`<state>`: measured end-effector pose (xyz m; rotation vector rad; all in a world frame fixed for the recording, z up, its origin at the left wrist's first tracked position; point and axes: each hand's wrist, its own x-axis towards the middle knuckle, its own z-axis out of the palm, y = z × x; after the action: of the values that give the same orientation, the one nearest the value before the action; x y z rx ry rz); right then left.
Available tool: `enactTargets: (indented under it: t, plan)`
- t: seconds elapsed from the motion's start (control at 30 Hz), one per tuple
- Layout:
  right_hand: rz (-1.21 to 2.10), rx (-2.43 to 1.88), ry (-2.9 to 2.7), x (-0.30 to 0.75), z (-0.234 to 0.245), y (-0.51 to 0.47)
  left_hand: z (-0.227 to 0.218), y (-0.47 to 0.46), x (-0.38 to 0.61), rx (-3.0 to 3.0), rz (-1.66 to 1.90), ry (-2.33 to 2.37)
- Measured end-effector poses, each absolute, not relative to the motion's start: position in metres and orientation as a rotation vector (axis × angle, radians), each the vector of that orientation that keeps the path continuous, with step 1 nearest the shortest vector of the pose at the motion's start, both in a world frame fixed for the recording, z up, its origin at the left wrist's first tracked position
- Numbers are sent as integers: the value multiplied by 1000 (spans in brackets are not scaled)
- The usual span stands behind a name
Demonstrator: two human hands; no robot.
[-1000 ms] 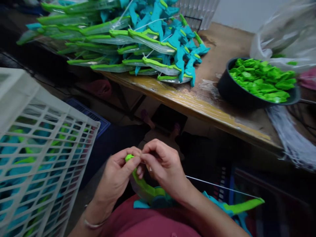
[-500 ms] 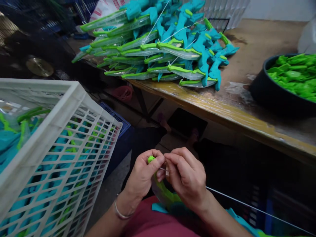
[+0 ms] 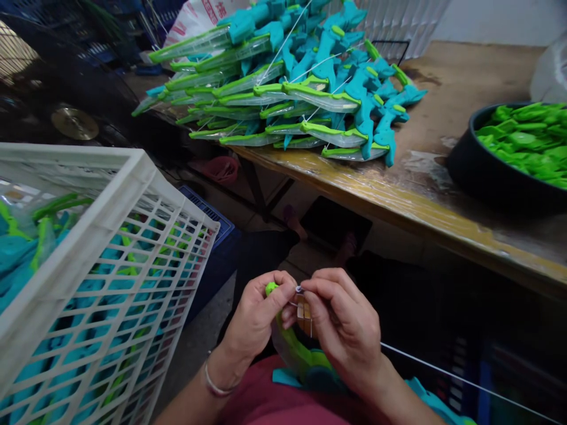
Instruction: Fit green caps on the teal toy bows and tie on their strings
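Observation:
My left hand (image 3: 259, 316) is closed around the bright green tip of a toy bow (image 3: 295, 353), whose curved limb runs down to my lap. Between the hands, a small loop of white string (image 3: 299, 289) shows at my left fingertips. My right hand (image 3: 348, 316) pinches the string close to that loop, thumb against fingers. Behind the right wrist, a taut length of white string (image 3: 443, 370) stretches toward the lower right. A small tan patch (image 3: 303, 311) sits below the loop; I cannot make out what it is. Teal parts of the bow are partly hidden by my right forearm.
A white plastic crate (image 3: 146, 177) with teal and green bows stands at left. On the wooden table (image 3: 460, 77) lies a pile of strung toy bows (image 3: 319, 100). A black basin (image 3: 478, 171) at right holds green plastic parts (image 3: 527, 141). A blue crate (image 3: 217, 236) stands behind the white one.
My right hand has moved slightly right, away from the left, so the white loop and the tan patch now show between them. The left hand keeps its hold on the bow tip.

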<state>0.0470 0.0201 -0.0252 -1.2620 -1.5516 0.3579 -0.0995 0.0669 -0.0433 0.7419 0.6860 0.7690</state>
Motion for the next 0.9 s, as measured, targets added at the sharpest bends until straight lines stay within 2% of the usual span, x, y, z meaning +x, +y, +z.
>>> enactTargets:
  t: [0.23, 0.43, 0.67, 0.9]
  plan:
    - [579, -1185, -1573, 49, -23, 27, -45, 65, -102, 780, 754, 716]
    - [507, -1303, -1761, 67, -18, 24, -48, 67, -101, 799, 769, 696]
    - [156, -1414, -1989, 76, -10, 9, -53, 70, -98, 828, 753, 656]
    - [-636, -1427, -2109, 80, -14, -1, -57, 80, -75, 884, 716, 448]
